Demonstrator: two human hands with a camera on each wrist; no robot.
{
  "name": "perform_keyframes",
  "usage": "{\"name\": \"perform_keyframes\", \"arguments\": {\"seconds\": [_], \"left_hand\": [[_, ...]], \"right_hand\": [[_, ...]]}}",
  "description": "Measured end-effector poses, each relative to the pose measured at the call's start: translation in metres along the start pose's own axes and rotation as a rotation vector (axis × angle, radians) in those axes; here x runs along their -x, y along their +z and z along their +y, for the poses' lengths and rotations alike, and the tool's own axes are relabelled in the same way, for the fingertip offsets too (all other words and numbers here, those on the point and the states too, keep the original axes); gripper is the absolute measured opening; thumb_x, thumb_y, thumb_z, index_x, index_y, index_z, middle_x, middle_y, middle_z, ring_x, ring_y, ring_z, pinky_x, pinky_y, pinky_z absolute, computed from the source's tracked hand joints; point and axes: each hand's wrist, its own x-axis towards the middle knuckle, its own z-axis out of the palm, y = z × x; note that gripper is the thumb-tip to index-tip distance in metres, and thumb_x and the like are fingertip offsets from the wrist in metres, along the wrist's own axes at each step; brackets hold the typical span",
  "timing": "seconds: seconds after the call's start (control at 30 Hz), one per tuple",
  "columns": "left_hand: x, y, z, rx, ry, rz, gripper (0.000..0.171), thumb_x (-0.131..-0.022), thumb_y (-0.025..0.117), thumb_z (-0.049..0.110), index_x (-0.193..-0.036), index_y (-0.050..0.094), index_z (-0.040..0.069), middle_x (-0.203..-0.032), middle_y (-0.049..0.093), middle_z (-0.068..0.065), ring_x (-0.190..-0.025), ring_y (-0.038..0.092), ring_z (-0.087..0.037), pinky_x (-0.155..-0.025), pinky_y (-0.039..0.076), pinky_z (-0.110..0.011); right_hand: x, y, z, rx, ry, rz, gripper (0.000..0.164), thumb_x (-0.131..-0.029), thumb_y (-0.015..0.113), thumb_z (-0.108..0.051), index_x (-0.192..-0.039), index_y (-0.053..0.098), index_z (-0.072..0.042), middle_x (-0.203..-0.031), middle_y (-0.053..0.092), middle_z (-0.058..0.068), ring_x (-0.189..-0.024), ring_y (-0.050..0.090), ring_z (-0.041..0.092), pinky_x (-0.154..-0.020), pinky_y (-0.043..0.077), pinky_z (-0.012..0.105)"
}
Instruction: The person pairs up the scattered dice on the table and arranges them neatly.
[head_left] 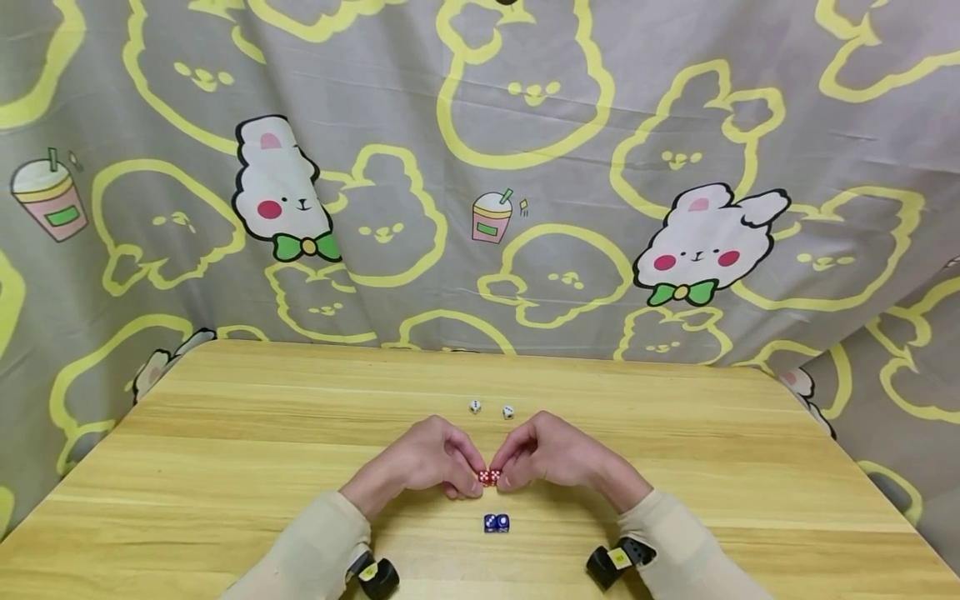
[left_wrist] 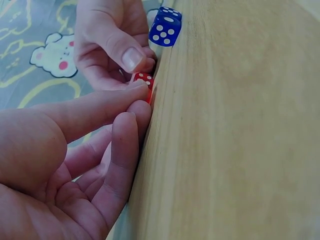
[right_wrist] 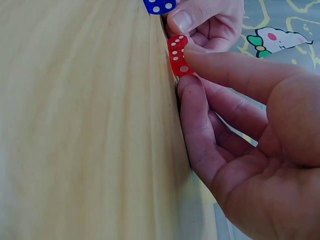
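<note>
Two small red dice [head_left: 490,477] sit side by side on the wooden table [head_left: 225,467], pressed together between my hands. My left hand [head_left: 474,478] pinches the left die with thumb and fingertips. My right hand [head_left: 505,477] pinches the right one the same way. The left wrist view shows a red die [left_wrist: 144,80] under my left forefinger [left_wrist: 100,112], with the right hand's thumb [left_wrist: 131,57] behind it. In the right wrist view the red dice [right_wrist: 179,56] lie between my right fingertips [right_wrist: 192,85] and my left thumb [right_wrist: 182,20].
A pair of blue dice [head_left: 496,522] [left_wrist: 166,27] [right_wrist: 159,6] lies just nearer to me than the red pair. Two white dice [head_left: 475,406] [head_left: 508,412] sit a little farther out. A grey cartoon-rabbit cloth [head_left: 525,208] hangs behind the table.
</note>
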Motion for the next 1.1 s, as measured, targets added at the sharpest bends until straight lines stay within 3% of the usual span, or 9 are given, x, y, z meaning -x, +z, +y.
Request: {"name": "perform_keyframes", "arguments": {"seconds": [0.37,0.7,0.87,1.1], "left_hand": [[-0.002,-0.001,-0.001,0.048,-0.023,-0.014,0.020,-0.079,0.089,0.000,-0.096,0.077,0.000,-0.079,0.080,-0.010,-0.063,0.072,-0.014,-0.061,0.063,-0.029],[0.000,-0.005,-0.002,0.097,-0.004,-0.015,0.019,-0.083,0.085,-0.001,-0.099,0.075,-0.004,-0.080,0.079,-0.013,-0.061,0.072,-0.015,-0.059,0.064,-0.030],[0.000,-0.005,0.002,0.052,0.000,0.050,0.019,-0.085,0.086,0.006,-0.099,0.076,-0.001,-0.079,0.078,-0.010,-0.060,0.069,-0.015,-0.057,0.062,-0.028],[-0.002,-0.006,0.009,0.008,0.005,0.213,0.022,-0.082,0.088,0.010,-0.100,0.078,0.003,-0.080,0.076,-0.006,-0.066,0.069,-0.017,-0.062,0.059,-0.029]], "right_hand": [[0.002,-0.002,0.002,-0.020,0.006,-0.017,0.016,-0.083,0.088,-0.010,-0.098,0.083,-0.008,-0.085,0.079,0.005,-0.079,0.068,0.013,-0.074,0.054,0.024],[-0.001,-0.002,0.002,-0.028,-0.006,-0.035,0.018,-0.082,0.088,-0.009,-0.099,0.082,-0.008,-0.086,0.080,0.005,-0.078,0.069,0.012,-0.073,0.055,0.023],[0.000,-0.004,0.002,-0.039,0.002,-0.042,0.019,-0.082,0.088,-0.008,-0.101,0.082,-0.007,-0.087,0.080,0.005,-0.080,0.069,0.014,-0.074,0.055,0.024],[0.002,-0.005,0.003,-0.043,0.004,-0.045,0.020,-0.082,0.088,-0.008,-0.101,0.082,-0.007,-0.088,0.079,0.004,-0.080,0.069,0.014,-0.073,0.054,0.023]]}}
